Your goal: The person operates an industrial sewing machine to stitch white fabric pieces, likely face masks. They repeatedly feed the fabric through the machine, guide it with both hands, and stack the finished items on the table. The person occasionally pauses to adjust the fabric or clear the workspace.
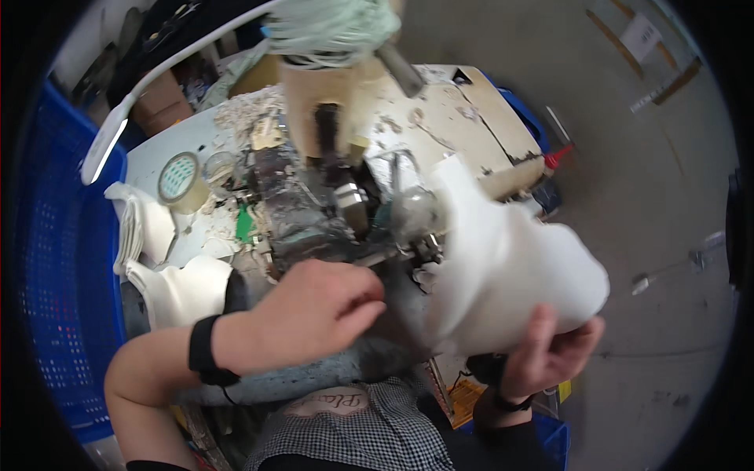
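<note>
Near edge: one checked apron (353, 432) in black and white, bearing a pale patch. Just right of it, low down, one orange slatted item (469, 403).

Right hand (552, 355), dark band at the wrist: fastened on the near right edge of one white piece (510, 275), thumb against its near face, fingers at the lower border. The white piece, large, smooth, curved and somewhat blurred, stands raised beyond the right hand, spreading left and far from it, beside the machine.

Left hand (314, 306), black wristband (203, 350): apart from the right hand and from the white piece, which lies to its right. Fingers curled, thumb close to them; whether anything small is pinched there, I cannot tell.

Left side: one blue perforated basket (67, 267). Between it and the machine, one folded white item (188, 292), nearer; one stack of white pieces (144, 224), farther; one tape roll (193, 198), tipped, beyond that.

Middle: one machine (302, 110), pale column, dark metal working parts, beyond the left hand. Table (495, 129), pale, strewn with scraps.

Far: one bundle of pale green cord (330, 35) atop the machine; one white lamp (107, 149), lit, at far left; grey floor (628, 157), far right.
</note>
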`<state>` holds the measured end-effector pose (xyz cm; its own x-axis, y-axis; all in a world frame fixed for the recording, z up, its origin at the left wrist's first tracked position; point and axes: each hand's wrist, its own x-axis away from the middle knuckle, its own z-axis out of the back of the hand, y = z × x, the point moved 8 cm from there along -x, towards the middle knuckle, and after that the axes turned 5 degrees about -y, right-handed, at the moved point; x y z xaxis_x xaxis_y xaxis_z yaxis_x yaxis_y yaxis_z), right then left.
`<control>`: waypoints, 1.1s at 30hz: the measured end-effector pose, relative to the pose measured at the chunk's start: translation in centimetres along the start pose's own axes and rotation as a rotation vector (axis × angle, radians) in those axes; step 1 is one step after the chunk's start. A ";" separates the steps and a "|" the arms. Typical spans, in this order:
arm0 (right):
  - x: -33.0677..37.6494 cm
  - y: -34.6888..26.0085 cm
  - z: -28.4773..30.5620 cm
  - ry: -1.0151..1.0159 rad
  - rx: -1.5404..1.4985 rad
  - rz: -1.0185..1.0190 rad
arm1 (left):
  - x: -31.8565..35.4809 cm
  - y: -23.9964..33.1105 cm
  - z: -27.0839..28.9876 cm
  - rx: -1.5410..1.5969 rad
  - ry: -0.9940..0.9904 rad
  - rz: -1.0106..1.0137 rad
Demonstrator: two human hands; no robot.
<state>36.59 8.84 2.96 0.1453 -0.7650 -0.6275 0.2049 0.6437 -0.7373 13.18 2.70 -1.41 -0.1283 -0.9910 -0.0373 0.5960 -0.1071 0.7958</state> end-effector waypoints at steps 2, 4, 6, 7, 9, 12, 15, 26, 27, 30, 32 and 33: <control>-1.5 1.5 4.8 0.283 -0.056 -0.032 | -2.3 2.0 -3.1 -0.104 -0.014 -0.127; -1.7 4.6 8.9 0.426 -0.139 -0.103 | -5.3 2.7 -6.2 -0.143 0.033 -0.188; -0.9 8.8 12.9 0.498 -0.273 -0.159 | -7.8 2.3 -9.0 -0.162 0.051 -0.202; -0.1 11.1 14.6 0.437 -0.375 -0.196 | -9.2 1.8 -10.5 -0.155 0.037 -0.197; 2.9 17.0 17.4 0.486 -0.432 -0.367 | -11.5 0.8 -13.1 -0.170 -0.026 -0.167; 5.6 21.4 15.5 0.596 -0.376 -0.661 | -13.0 -0.7 -15.1 -0.206 -0.126 -0.080; 6.5 21.0 7.7 0.344 -0.487 -0.803 | -13.8 -0.8 -15.2 -0.163 -0.203 -0.073; 4.8 21.8 2.2 -0.100 -0.308 -0.717 | -16.1 -1.3 -16.8 -0.114 -0.130 -0.066; 4.8 22.4 2.2 -0.110 -0.274 -0.653 | -16.2 -0.7 -17.4 -0.117 -0.116 -0.106; 4.9 23.6 1.9 -0.128 -0.226 -0.712 | -16.3 -0.9 -18.5 -0.168 -0.064 -0.201; 5.2 24.4 2.1 -0.198 -0.198 -0.778 | -16.8 -1.2 -18.7 -0.207 -0.074 -0.158; 5.1 24.5 2.3 -0.131 -0.231 -0.765 | -17.0 -1.3 -18.7 -0.211 -0.064 -0.109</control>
<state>44.54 20.65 -17.74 0.1612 -0.9823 0.0952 0.0900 -0.0814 -0.9926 29.39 18.16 -13.09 -0.2472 -0.9663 -0.0720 0.7274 -0.2341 0.6450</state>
